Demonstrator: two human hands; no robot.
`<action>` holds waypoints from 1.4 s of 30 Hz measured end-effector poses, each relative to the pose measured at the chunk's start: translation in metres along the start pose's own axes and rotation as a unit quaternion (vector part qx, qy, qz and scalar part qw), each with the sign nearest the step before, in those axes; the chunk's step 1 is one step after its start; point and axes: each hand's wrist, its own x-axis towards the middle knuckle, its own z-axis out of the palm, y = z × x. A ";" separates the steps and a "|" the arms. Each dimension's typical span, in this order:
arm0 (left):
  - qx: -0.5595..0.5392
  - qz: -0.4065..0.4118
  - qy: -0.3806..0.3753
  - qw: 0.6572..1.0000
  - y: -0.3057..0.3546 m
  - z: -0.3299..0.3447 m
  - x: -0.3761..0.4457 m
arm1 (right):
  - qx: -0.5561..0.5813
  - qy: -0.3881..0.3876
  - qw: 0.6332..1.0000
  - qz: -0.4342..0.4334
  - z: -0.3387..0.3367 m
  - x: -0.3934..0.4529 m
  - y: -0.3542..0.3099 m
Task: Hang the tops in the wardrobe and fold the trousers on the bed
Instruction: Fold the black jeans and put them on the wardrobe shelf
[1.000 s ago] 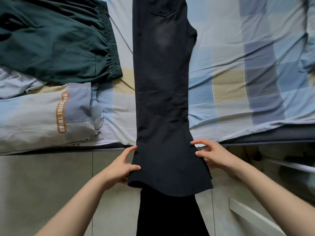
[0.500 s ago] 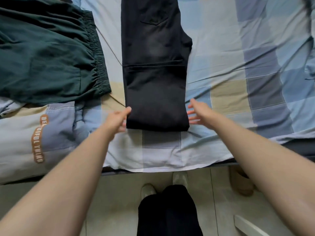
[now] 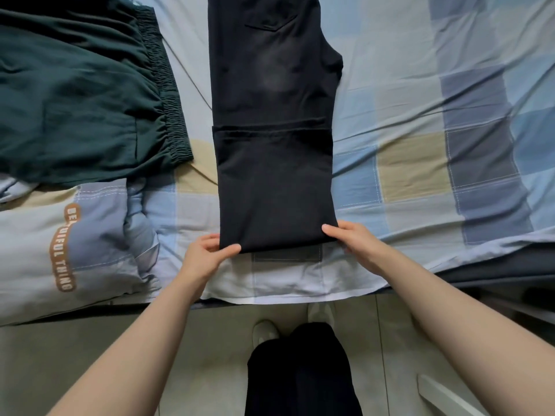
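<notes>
- bottom centre of the frame: the person's own dark trouser legs (image 3: 300, 373) and pale shoes (image 3: 264, 333) on a tiled floor (image 3: 90, 355), forearms reaching up from both lower corners
- left hand (image 3: 204, 253) pinches the near left corner of the black trousers (image 3: 273, 181), thumb on top and fingers curled under the fold
- right hand (image 3: 351, 238) does the same at the near right corner, thumb on top of the cloth, fingers tucked beneath
- the black trousers lie in the middle of the checked bedsheet (image 3: 420, 163), the leg ends folded up so their hem sits about halfway along, back pocket at the top edge
- left of them a quilt (image 3: 60, 244) with brown lettering, and beyond it, upper left, dark green trousers (image 3: 81, 94) with an elastic waistband
</notes>
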 end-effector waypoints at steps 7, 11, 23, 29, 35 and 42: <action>-0.089 -0.070 0.005 0.994 -0.009 0.001 -0.003 | 0.065 0.082 0.994 0.022 0.016 -0.001 0.011; -0.046 -0.051 0.024 0.997 -0.007 0.003 0.001 | 0.090 0.098 0.991 0.000 0.019 -0.012 0.016; -0.006 -0.014 -0.046 0.999 -0.058 0.018 -0.110 | -0.140 0.132 0.977 -0.095 0.018 -0.109 0.086; 0.093 -0.039 -0.214 0.972 -0.066 0.002 -0.179 | -0.273 0.052 0.955 -0.100 0.021 -0.181 0.105; 0.045 -0.101 -0.250 0.962 -0.020 -0.019 -0.188 | -0.122 0.004 0.992 -0.012 0.007 -0.191 0.060; -0.026 -0.134 -0.338 0.931 0.086 -0.062 -0.127 | -0.012 -0.076 0.997 0.026 -0.034 -0.131 -0.070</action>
